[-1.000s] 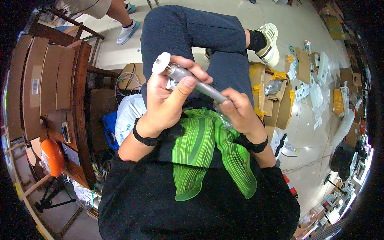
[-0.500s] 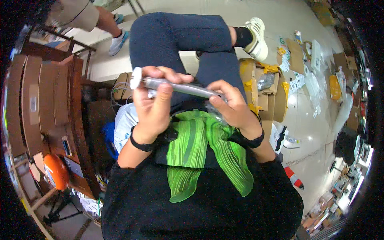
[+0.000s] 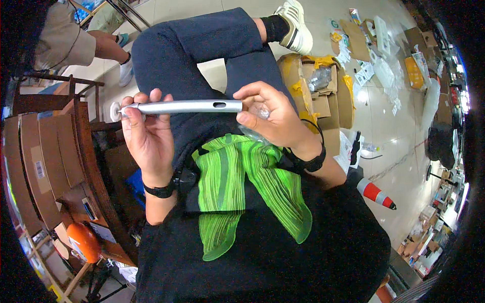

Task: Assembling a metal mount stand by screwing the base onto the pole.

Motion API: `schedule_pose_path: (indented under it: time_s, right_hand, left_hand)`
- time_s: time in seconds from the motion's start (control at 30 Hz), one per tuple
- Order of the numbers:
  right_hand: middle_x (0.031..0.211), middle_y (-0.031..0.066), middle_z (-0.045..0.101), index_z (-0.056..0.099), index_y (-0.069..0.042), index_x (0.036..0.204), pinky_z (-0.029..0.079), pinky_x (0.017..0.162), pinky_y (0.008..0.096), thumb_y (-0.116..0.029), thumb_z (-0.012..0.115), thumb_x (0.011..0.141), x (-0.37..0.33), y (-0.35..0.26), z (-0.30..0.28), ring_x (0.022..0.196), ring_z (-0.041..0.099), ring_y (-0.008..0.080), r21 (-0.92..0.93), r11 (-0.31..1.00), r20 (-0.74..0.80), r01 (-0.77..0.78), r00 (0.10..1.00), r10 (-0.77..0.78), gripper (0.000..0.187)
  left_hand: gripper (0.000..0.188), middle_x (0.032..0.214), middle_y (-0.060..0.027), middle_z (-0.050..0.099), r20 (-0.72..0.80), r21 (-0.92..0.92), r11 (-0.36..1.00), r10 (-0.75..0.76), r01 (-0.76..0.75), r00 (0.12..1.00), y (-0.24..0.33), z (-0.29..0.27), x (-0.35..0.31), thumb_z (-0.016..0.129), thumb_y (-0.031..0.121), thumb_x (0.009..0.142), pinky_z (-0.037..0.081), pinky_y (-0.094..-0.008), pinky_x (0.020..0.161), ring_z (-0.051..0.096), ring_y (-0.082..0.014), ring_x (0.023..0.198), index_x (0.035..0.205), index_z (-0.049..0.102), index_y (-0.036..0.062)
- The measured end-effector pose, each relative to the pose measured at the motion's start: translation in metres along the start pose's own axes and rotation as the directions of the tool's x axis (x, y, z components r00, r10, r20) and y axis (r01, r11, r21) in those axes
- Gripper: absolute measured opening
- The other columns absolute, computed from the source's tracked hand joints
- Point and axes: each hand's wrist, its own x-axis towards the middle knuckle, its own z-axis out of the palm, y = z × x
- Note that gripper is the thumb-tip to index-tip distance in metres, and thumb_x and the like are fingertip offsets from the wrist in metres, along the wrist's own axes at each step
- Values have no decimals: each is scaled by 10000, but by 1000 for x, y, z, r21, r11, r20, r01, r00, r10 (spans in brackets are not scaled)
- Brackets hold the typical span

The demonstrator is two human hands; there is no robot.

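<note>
A silver tube lies nearly level above my crossed legs. It has an oval slot near its right end and a white disc at its left end. My left hand grips the tube close to the disc, with the thumb in front and the fingertips behind. At the slotted end, my right hand has curled fingers around crumpled clear plastic. Its thumb is right by the tube's end; whether it touches is unclear. More of the plastic hangs below that hand.
An opened cardboard box with yellow tape stands right of my legs. Beyond it, packaging scraps litter the floor. Brown cartons and an orange round object are at left. Another person's leg shows at the upper left.
The tube has gone from slanting down rightward to nearly level, and its slot now shows clearly. My right fingers have come off the tube's end and opened wider. The whole view has shifted.
</note>
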Motion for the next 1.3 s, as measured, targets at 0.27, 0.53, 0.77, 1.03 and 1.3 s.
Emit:
schedule_pose_path:
  time_s: [0.27,0.53,0.77,1.03,1.3]
  right_hand:
    - [763,-17,509,464,-19,1077,391,596,187,-147,569,878,5,7,-4,678,472,40,218,976,-3,8,1000,-7,259]
    - [678,5,385,518,-70,910,339,521,247,-238,476,913,16,11,-44,604,352,124,903,399,-226,158,965,130,173]
    - [663,-2,376,487,-77,838,344,536,243,-277,518,872,42,-15,-60,618,365,122,941,264,-226,210,974,30,205]
    - [676,-18,355,466,-63,853,314,544,238,-318,530,837,75,-72,-48,574,326,94,986,-167,-31,4,986,-161,263]
    - [674,-9,391,487,-88,834,319,523,246,-345,513,857,75,-60,-39,571,348,110,918,171,-353,357,934,-54,259]
  left_hand:
    - [243,1105,-121,554,8,-233,967,-105,104,994,1,-1,3,439,180,939,427,-487,961,531,-285,1097,1135,468,38]
    - [161,954,-85,556,98,-291,940,-158,180,983,4,-12,12,430,103,929,444,-407,903,545,-186,859,1049,510,32]
    - [246,930,-34,569,20,242,898,-383,367,924,-5,4,20,585,20,821,374,-245,526,408,-68,557,1063,552,54]
    - [655,1157,-79,553,157,588,707,-576,393,802,-32,37,46,743,72,706,410,-197,523,531,-82,739,1265,408,10]
    - [151,701,25,544,65,437,783,-519,443,852,-28,39,44,664,119,798,314,-164,401,409,-30,461,881,552,60]
